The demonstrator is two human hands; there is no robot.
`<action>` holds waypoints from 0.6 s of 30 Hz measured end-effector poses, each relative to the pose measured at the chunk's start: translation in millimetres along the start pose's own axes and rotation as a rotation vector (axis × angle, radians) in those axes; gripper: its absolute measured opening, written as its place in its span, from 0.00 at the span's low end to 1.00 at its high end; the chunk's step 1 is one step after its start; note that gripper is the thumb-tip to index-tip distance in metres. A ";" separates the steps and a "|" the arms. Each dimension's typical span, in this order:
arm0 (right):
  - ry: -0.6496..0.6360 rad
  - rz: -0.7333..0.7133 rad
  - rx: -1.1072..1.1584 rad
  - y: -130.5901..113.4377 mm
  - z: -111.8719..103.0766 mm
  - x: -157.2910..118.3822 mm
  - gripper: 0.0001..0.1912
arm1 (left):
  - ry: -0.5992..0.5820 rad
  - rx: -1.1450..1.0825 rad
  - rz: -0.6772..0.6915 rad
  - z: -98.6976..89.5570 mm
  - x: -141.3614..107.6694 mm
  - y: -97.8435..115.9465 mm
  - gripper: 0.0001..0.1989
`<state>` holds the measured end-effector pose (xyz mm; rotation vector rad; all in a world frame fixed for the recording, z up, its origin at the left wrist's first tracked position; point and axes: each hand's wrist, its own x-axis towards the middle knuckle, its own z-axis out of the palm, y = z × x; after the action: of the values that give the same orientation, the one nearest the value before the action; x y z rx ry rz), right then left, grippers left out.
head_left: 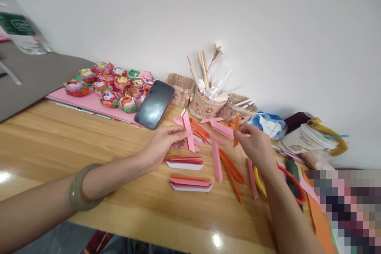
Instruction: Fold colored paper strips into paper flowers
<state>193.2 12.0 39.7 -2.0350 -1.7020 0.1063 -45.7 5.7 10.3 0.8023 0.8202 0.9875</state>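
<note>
My left hand (162, 143) pinches a folded pink paper strip (188, 131) upright between thumb and fingers. In my right hand (254, 143) is a folded orange paper strip (236, 137), held at its side. Between the hands, loose pink and orange folded strips lie in a loose heap. Nearer to me are two nested stacks of folded strips: a pink and white stack (184, 162) and an orange, pink and white stack (191, 183). A single pink strip (217, 162) and crossed orange strips (232, 168) lie to their right.
Several layered paper flowers (109, 98) sit on a pink sheet (89, 102) at the left. A phone (154, 104) leans beside them. Wooden pots (205, 109) line the wall. At right are a white cup (306, 138), a blue tissue pack (269, 125) and red-handled scissors (302, 194).
</note>
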 end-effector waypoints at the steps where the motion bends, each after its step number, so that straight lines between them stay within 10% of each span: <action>1: -0.009 0.001 0.109 -5.4 -0.6 -3.1 0.09 | -0.008 -0.003 0.003 0.6 -0.4 0.3 0.07; 5: -0.181 -0.116 0.446 -32.6 4.1 -24.8 0.07 | -0.087 -0.010 -0.047 4.1 -3.1 1.1 0.07; 11: -0.058 -0.418 0.249 -58.0 20.7 -57.3 0.07 | -0.047 -0.037 -0.116 6.6 -4.1 -3.5 0.11; 18: -0.051 -0.437 0.565 -63.7 25.1 -65.2 0.10 | -0.087 -0.135 -0.090 7.2 -5.4 -3.1 0.11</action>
<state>111.9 -34.8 27.7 -1.2416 -1.8439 0.4397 -40.0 -1.7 12.0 0.6821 0.7017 0.9112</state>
